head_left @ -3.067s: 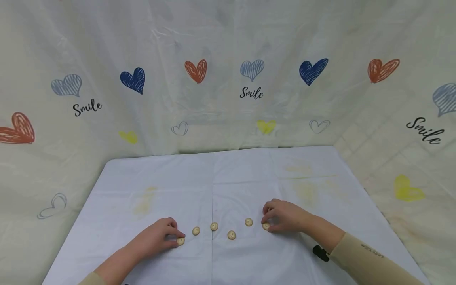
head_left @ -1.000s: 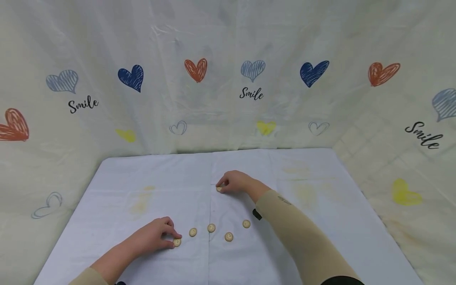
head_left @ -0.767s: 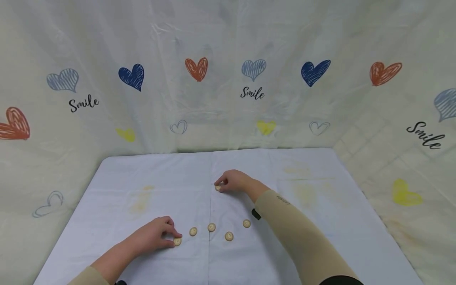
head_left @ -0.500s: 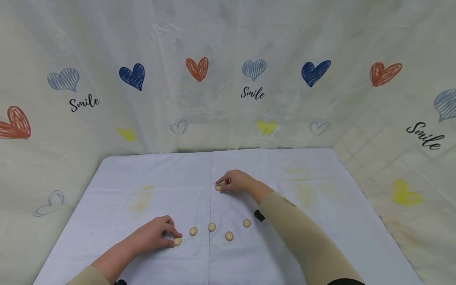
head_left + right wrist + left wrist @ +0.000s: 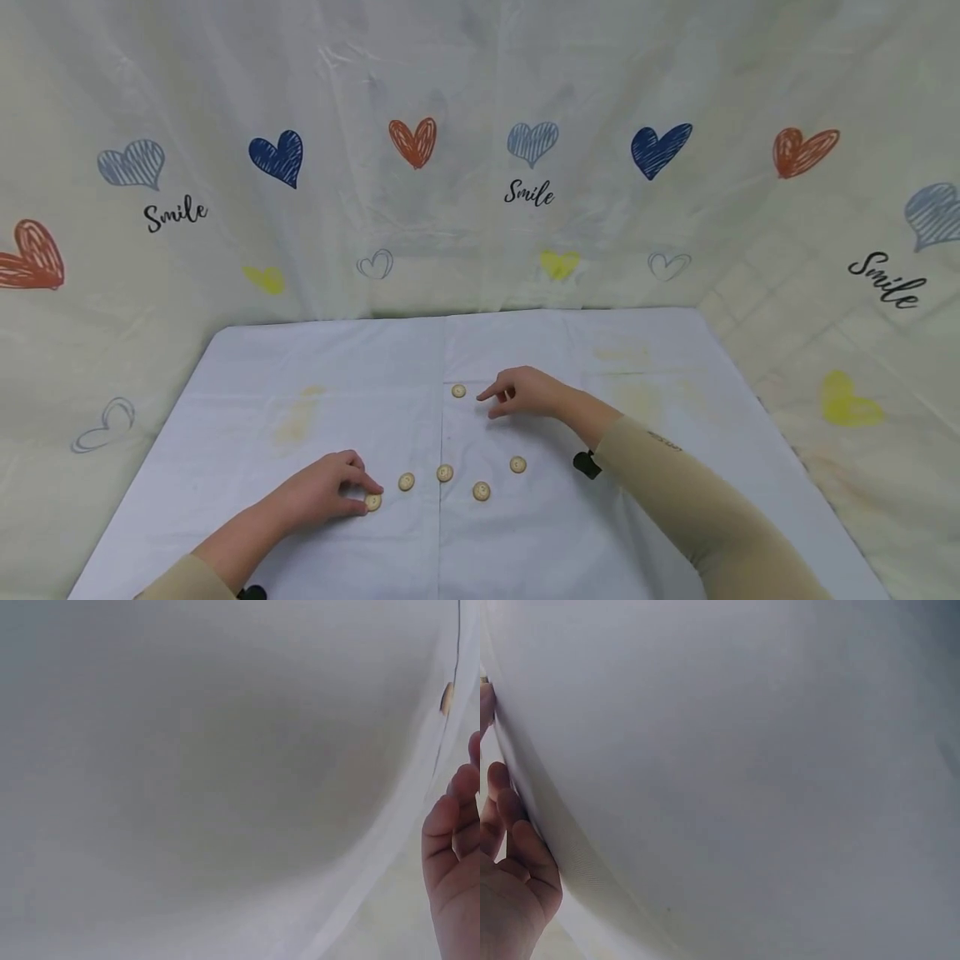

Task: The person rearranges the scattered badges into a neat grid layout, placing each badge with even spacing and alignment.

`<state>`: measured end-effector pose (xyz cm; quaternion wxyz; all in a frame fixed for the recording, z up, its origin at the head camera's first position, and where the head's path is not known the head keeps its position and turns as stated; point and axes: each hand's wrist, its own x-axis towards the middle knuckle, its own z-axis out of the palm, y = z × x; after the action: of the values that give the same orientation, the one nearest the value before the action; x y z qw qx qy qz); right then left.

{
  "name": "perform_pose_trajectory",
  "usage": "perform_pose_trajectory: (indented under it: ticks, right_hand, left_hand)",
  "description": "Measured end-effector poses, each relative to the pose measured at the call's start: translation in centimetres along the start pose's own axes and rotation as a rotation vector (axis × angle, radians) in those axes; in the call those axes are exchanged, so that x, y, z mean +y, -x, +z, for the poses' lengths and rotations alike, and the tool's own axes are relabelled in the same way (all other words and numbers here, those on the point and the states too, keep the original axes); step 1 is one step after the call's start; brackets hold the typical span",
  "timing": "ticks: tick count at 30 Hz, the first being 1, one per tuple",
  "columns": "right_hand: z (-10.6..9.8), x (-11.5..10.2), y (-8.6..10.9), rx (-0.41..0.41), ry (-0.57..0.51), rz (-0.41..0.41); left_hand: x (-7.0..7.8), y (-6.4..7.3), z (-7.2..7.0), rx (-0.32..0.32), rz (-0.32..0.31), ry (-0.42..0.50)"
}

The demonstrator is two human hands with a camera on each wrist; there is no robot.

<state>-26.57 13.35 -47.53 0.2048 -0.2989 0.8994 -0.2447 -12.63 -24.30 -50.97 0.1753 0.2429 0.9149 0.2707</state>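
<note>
My left hand [image 5: 322, 492] pinches a round tan button [image 5: 372, 502] between thumb and index finger, low at the left of the group. To its right on the white cloth lie several matching buttons, among them one [image 5: 406, 482] close by, one on the crease [image 5: 445, 473] and one at the right end [image 5: 517, 464]. A lone button [image 5: 458, 391] lies farther back near the crease. My right hand [image 5: 528, 393] is just right of it, fingers relaxed and holding nothing. In the right wrist view that button [image 5: 447, 698] shows edge-on beyond the fingertips.
A white cloth [image 5: 360, 375] with fold lines and faint yellow stains covers the table. Behind it hangs a pale curtain [image 5: 465, 217] printed with hearts and "Smile". A small black object [image 5: 587, 464] shows at the right sleeve cuff.
My right hand carried the rightmost button to the back near the crease, let go of it and drew back to the right. My left hand has kept its pinch on its button.
</note>
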Motion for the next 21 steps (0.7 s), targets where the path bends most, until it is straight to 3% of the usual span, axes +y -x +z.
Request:
perform_pose_trajectory:
  ticks: [12, 21]
  right_hand:
    - [0.9, 1.8, 5.4, -0.051, -0.019, -0.109]
    - [2.1, 1.9, 7.0, -0.081, -0.003, -0.136]
  left_hand:
    - [0.3, 0.2, -0.2, 0.021, 0.002, 0.045]
    - [-0.2, 0.0, 0.1, 0.026, 0.01, 0.038]
